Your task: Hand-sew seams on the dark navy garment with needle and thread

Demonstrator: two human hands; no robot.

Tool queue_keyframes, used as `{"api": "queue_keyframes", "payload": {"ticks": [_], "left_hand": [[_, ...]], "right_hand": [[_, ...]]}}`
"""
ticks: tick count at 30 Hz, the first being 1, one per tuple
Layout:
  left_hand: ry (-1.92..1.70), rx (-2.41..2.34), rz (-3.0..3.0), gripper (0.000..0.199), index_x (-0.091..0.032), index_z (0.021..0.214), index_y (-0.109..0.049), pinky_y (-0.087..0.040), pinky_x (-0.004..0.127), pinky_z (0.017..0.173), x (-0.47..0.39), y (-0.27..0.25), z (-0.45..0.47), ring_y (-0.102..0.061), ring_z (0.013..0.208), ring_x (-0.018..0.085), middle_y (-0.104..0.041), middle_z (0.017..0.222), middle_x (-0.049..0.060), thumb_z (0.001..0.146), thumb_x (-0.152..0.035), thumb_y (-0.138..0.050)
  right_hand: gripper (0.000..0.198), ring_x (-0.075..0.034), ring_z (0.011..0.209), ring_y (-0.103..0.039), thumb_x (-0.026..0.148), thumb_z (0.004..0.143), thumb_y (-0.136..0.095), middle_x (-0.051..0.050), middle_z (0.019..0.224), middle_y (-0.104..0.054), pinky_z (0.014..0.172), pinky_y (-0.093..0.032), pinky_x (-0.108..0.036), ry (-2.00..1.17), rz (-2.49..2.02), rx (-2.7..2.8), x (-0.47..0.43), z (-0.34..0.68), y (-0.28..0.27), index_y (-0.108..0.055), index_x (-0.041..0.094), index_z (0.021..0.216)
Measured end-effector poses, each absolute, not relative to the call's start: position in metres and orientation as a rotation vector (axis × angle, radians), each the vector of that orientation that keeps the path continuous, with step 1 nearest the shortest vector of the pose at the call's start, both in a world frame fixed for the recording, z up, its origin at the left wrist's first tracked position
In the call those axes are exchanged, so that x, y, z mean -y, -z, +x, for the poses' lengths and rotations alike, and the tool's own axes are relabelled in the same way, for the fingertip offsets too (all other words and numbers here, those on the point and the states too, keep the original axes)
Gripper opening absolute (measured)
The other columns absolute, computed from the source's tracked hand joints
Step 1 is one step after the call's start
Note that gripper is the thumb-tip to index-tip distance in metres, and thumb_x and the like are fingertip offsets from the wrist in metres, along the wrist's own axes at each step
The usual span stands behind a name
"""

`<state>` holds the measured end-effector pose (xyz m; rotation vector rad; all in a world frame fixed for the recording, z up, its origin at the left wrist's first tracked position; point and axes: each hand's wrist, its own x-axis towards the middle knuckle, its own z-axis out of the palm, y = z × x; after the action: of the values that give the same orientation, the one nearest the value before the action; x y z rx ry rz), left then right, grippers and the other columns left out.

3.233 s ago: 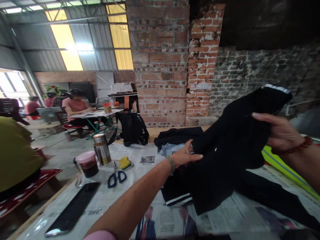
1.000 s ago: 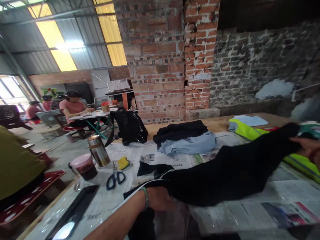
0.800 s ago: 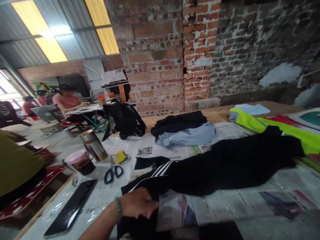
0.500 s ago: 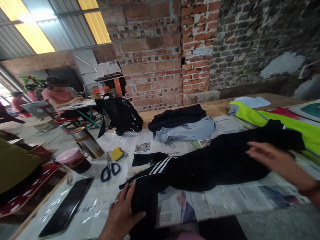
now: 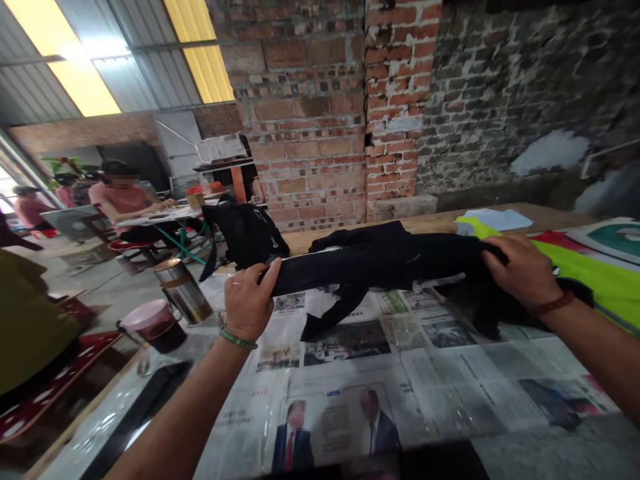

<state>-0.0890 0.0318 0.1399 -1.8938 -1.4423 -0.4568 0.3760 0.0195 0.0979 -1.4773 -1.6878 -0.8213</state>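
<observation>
A black garment [image 5: 345,270] is stretched lengthwise between my two hands, over a newspaper-covered table. At its left end, my left hand [image 5: 250,297] pinches the cloth between thumb and fingers. My right hand [image 5: 523,270] is closed on the other end. A narrow black piece [image 5: 340,310] hangs below the middle onto the newspaper, and more black cloth lies bunched under my right hand. Whether these are parts of the same garment, I cannot tell. Behind it, dark cloth [image 5: 390,232] shows over the top edge. The grey cloth is hidden.
A black backpack [image 5: 245,230], a steel flask [image 5: 183,290] and a lidded cup [image 5: 154,325] stand left. A phone [image 5: 135,413] lies partly behind my left forearm. Bright yellow clothing [image 5: 590,273] lies right. Newspaper [image 5: 340,373] covers the table. A person [image 5: 123,197] sits farther off.
Both hands have taken hold of the black garment and moved it away from me, straightening it. The newspaper in front is uncovered. The grey cloth and scissors are now hidden.
</observation>
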Motion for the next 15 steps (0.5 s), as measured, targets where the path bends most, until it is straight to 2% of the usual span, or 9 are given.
{"api": "queue_keyframes", "payload": {"ticks": [3, 7, 9, 12, 15], "left_hand": [[0.398, 1.318, -2.087, 0.053, -0.024, 0.122, -0.046, -0.037, 0.042, 0.081, -0.014, -0.096, -0.108, -0.048, 0.099, 0.028, -0.052, 0.112, 0.011, 0.072, -0.007, -0.043], [0.237, 1.06, -2.512, 0.051, -0.033, 0.109, -0.055, -0.04, 0.035, 0.085, 0.034, -0.015, -0.158, -0.046, 0.108, 0.022, -0.054, 0.117, 0.002, 0.071, -0.003, -0.041], [0.346, 1.089, -2.561, 0.045, -0.033, 0.106, -0.057, -0.042, 0.035, 0.085, 0.055, 0.003, -0.178, -0.044, 0.111, 0.022, -0.051, 0.12, 0.002, 0.072, -0.007, -0.043], [0.645, 1.296, -2.485, 0.033, -0.03, 0.101, -0.059, -0.045, 0.039, 0.085, 0.064, -0.005, -0.186, -0.045, 0.11, 0.024, -0.049, 0.122, 0.004, 0.076, -0.015, -0.044], [0.852, 1.416, -2.419, 0.026, -0.027, 0.1, -0.058, -0.047, 0.036, 0.082, 0.053, -0.026, -0.162, -0.05, 0.104, 0.022, -0.05, 0.119, 0.005, 0.077, -0.022, -0.046]], "right_hand": [[0.031, -0.023, 0.085, -0.055, 0.035, 0.083, -0.037, -0.012, 0.087, -0.059, 0.075, -0.045, -0.035, 0.827, -1.467, 1.761, 0.023, 0.391, -0.057, -0.057, 0.015, 0.097], [0.034, -0.022, 0.079, -0.061, 0.046, 0.076, -0.049, -0.006, 0.091, -0.062, 0.067, -0.05, -0.033, 0.473, -1.472, 2.115, 0.091, 0.409, 0.039, -0.055, 0.023, 0.101], [0.033, -0.021, 0.08, -0.061, 0.048, 0.075, -0.048, -0.005, 0.089, -0.062, 0.065, -0.05, -0.032, 0.359, -1.552, 2.026, 0.116, 0.411, 0.062, -0.056, 0.025, 0.098], [0.033, -0.022, 0.078, -0.06, 0.049, 0.078, -0.042, -0.005, 0.089, -0.061, 0.065, -0.049, -0.035, 0.281, -1.679, 1.776, 0.124, 0.402, 0.052, -0.057, 0.025, 0.095], [0.03, -0.021, 0.08, -0.059, 0.045, 0.081, -0.041, -0.006, 0.09, -0.06, 0.072, -0.046, -0.035, 0.31, -1.67, 1.645, 0.101, 0.377, 0.022, -0.056, 0.024, 0.095]]}}
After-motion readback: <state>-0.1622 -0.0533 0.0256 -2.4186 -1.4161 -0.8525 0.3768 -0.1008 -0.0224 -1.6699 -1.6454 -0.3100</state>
